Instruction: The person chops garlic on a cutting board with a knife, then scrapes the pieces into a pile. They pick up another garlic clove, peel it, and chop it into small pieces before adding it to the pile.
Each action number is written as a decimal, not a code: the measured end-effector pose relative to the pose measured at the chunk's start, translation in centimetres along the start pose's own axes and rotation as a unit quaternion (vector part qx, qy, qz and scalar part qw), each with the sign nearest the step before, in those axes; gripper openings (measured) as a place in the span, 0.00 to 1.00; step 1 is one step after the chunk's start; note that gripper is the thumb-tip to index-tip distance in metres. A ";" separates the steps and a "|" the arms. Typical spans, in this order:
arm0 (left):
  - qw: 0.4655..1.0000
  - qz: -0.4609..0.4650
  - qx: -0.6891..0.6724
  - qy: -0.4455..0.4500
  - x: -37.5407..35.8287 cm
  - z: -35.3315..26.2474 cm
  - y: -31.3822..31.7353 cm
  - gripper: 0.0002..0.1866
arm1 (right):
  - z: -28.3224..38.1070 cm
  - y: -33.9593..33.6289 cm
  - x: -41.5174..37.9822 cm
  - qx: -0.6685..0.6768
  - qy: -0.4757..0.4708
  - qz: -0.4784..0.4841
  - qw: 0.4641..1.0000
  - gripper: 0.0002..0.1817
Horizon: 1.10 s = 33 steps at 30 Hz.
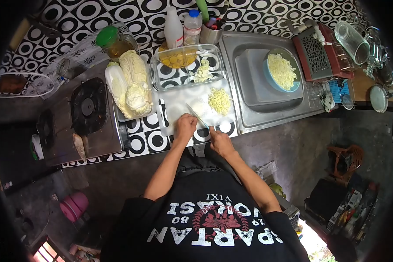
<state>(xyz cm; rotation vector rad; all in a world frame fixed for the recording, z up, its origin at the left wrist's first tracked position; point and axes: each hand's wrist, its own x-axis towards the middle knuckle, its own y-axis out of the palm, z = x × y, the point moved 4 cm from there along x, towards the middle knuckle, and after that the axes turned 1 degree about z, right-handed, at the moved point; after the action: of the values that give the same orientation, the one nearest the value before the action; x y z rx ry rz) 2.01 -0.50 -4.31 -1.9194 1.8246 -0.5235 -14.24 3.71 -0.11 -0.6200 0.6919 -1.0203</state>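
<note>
My right hand (pixel 219 140) is closed round the handle of a knife (pixel 198 115), whose blade points up and left over a white cutting board (pixel 174 105). Left of the blade, my left hand (pixel 186 125) rests on the board with its fingers bent together; what they hold is too small to make out. A pile of chopped pale pieces (pixel 219 101) lies on the right part of the board. Just behind it stands a glass dish (pixel 157 83) with more pale pieces (pixel 203 71) inside.
Whole cabbages (pixel 133 85) fill a tray at the left, beside a gas stove (pixel 91 107). A sink (pixel 244 118) at the right holds a blue bowl (pixel 270 81) of chopped pieces. Bottles (pixel 174 30) and a jar (pixel 113 43) stand behind.
</note>
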 end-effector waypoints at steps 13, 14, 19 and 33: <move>0.996 -0.043 -0.031 -0.067 0.0 -0.7 -0.3 0.08 | -2.8 1.2 -0.6 0.004 -0.060 -0.055 0.997 0.26; 0.998 -0.033 -0.023 -0.049 0.1 -0.8 -0.2 0.07 | -2.8 1.0 -0.3 0.007 -0.067 -0.042 0.997 0.26; 1.000 -0.015 -0.023 -0.010 0.7 -0.3 0.5 0.05 | -0.5 -1.8 1.0 -0.014 -0.001 0.040 0.999 0.26; 0.911 0.014 -0.361 -0.200 0.7 0.7 -0.8 0.13 | -0.7 -1.0 2.1 -0.032 -0.008 0.015 0.999 0.23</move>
<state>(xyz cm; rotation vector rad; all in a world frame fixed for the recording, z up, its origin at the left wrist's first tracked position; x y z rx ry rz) 3.10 -1.09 -4.45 -2.2075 1.8939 0.6189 -14.58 1.29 -0.28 -0.6706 0.7211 -0.9667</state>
